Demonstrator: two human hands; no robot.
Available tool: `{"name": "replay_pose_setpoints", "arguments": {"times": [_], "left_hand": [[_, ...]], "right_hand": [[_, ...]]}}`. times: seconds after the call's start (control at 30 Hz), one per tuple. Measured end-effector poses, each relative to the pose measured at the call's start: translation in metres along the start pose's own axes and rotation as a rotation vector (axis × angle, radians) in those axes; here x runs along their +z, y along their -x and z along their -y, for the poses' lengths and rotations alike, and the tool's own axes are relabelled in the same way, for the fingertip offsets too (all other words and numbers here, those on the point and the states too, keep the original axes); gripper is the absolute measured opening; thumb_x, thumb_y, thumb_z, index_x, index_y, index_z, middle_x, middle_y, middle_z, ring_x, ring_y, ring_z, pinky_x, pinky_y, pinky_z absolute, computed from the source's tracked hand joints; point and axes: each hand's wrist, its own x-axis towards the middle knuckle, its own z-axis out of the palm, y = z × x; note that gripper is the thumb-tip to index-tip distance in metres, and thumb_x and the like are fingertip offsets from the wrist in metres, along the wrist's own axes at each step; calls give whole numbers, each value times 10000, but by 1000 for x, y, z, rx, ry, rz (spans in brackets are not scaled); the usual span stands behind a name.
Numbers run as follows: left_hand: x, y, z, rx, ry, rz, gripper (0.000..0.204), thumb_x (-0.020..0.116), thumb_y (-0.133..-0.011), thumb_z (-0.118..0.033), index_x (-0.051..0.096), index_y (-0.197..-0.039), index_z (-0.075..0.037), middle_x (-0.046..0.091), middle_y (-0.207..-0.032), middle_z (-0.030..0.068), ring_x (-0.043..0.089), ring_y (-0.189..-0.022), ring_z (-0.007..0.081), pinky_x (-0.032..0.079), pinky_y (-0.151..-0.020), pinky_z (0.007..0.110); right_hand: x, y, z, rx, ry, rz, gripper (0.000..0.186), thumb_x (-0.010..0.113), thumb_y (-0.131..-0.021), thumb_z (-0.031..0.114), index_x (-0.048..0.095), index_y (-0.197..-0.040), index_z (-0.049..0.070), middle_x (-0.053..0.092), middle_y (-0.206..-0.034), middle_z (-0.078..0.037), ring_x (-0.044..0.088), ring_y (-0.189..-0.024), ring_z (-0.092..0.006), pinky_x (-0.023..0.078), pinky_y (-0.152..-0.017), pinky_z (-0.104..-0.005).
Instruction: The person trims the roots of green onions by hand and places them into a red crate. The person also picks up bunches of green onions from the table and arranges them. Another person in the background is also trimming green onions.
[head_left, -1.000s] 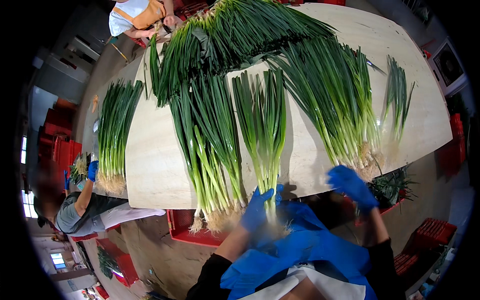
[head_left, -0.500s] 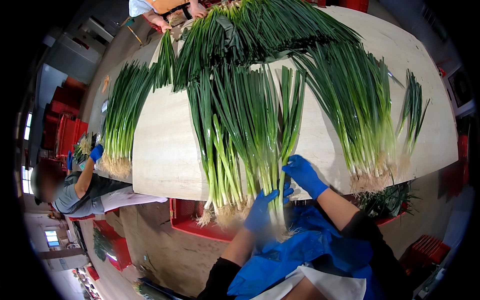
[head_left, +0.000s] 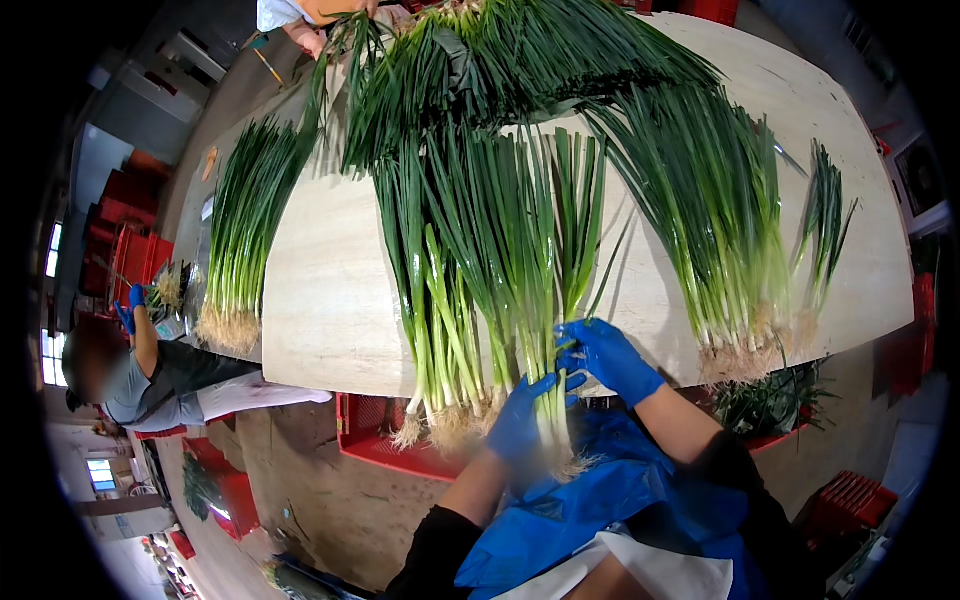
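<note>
In the head view, we see a bunch of green onions [head_left: 552,412] at the near edge of the desk [head_left: 330,290]. Its white ends and roots stick out past the edge, by the blue apron [head_left: 625,480]. Its long line runs from the person's tummy out across the desk. The roots point at the person, and the leaf tips point away.

The left hand [head_left: 518,420] has its grip closed around the white stems. The right hand [head_left: 608,358] is bent just beside the stems, a bit higher up, with one thin leaf [head_left: 610,270] at its fingers. We cannot tell if that grip pinches the leaf or only touches it.

We think the step is cleaning this bunch. The next move seems to call for the left hand to hold tight while the right one pulls the thin leaf away. A big pile of onions [head_left: 725,250] lies well off to the right.
</note>
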Motion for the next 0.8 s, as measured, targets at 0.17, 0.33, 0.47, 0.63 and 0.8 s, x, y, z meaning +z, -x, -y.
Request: {"name": "replay_pose_setpoints", "arguments": {"times": [0.17, 0.33, 0.47, 0.63, 0.8], "left_hand": [[1, -12, 4, 13, -98, -41, 407, 567, -925, -264, 509, -1238, -10, 621, -987, 76, 598, -847, 159, 502, -753, 285], [26, -29, 6, -27, -197, -170, 423, 591, -913, -240, 503, -1288, -67, 588, -913, 67, 589, -723, 174, 515, -655, 288], [14, -44, -5, -91, -359, -184, 396, 578, -910, -166, 514, -1279, -38, 600, -893, 42, 574, -743, 138, 502, -696, 260], [9, -52, -19, -130, -246, 66, 559, 560, -892, -121, 335, -1387, 8, 543, -1231, 255, 576, -1105, 315, 463, -971, 391], [10, -44, -32, -93, -376, 1, 601, 594, -873, -89, 329, -1411, -49, 542, -1250, 214, 612, -1015, 272, 515, -879, 350]], "right_hand": [[8, 40, -20, -16, 185, -23, 202, 562, -931, 207, 587, -999, 19, 648, -957, -84, 591, -797, -143, 492, -703, -281], [3, 72, -6, -18, 162, -2, 233, 577, -921, 221, 597, -1032, 17, 635, -900, -50, 579, -798, -118, 474, -729, -248], [-13, 140, 22, -387, 477, 99, 235, 572, -897, 199, 606, -1006, -6, 643, -966, -98, 612, -843, -158, 487, -773, -254], [-100, 264, 44, -650, 100, -537, 225, 515, -891, 170, 532, -1069, 34, 581, -819, -32, 573, -750, -140, 477, -644, -260], [-223, 359, 85, -547, 423, -1021, 378, 519, -947, 252, 518, -1258, 37, 500, -762, 33, 447, -672, -22, 380, -593, -173]]}}
